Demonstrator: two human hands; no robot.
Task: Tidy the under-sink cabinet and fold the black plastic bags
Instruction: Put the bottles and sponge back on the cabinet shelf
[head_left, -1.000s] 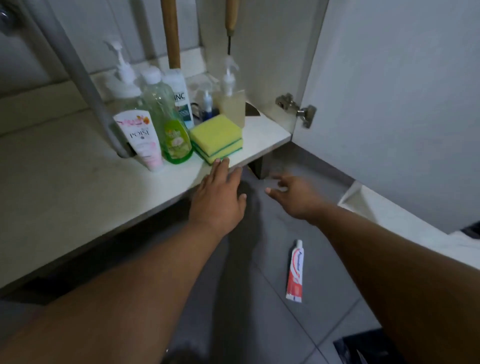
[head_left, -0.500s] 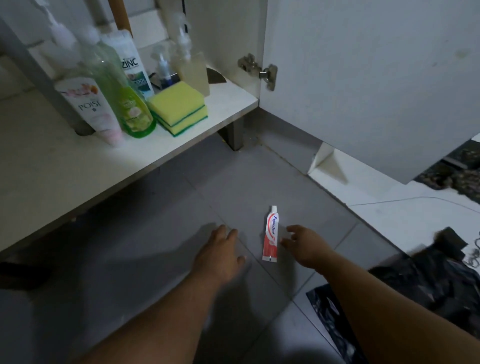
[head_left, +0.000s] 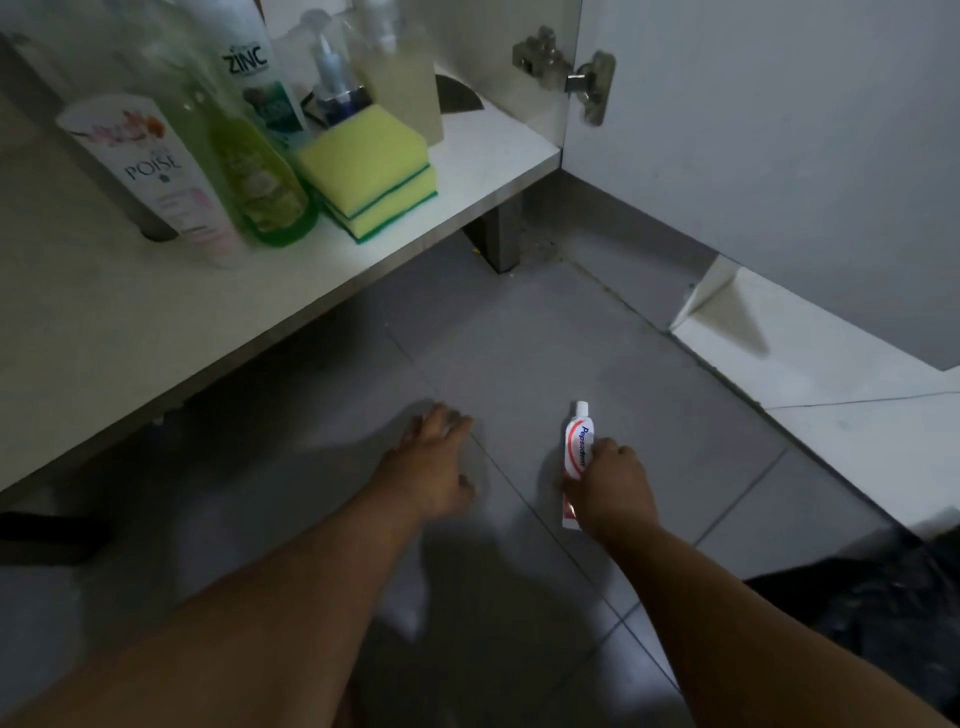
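Grey tiled floor (head_left: 545, 332) below an open under-sink cabinet, its white shelf (head_left: 156, 322) crossing from nine o'clock up toward one o'clock, its door (head_left: 779, 156) swung wide at two o'clock. On the shelf, at eleven o'clock: a white and pink bottle (head_left: 156, 171), a green bottle (head_left: 260, 182), a white shampoo bottle (head_left: 254, 73), a pump bottle (head_left: 332, 78), and two yellow sponges (head_left: 374, 176) stacked at the front edge. Down on the tiles, just right of centre: a toothpaste tube (head_left: 577, 452), long axis running six to twelve, cap pointing toward the shelf. Right hand (head_left: 610, 493) laid over the tube's lower half from the three o'clock side, fingers curled onto it, thumb side hidden, so seemingly gripping, though whether lifted or flat on the floor cannot be told. Left hand (head_left: 434, 457) well apart at nine o'clock of the tube, fingers spread loosely against the tiles, holding nothing. Likely next: a lift up and toward eleven o'clock, onto the shelf beside the sponges. Black plastic bags (head_left: 883, 613) crumpled at four o'clock, untouched, not yet folded.
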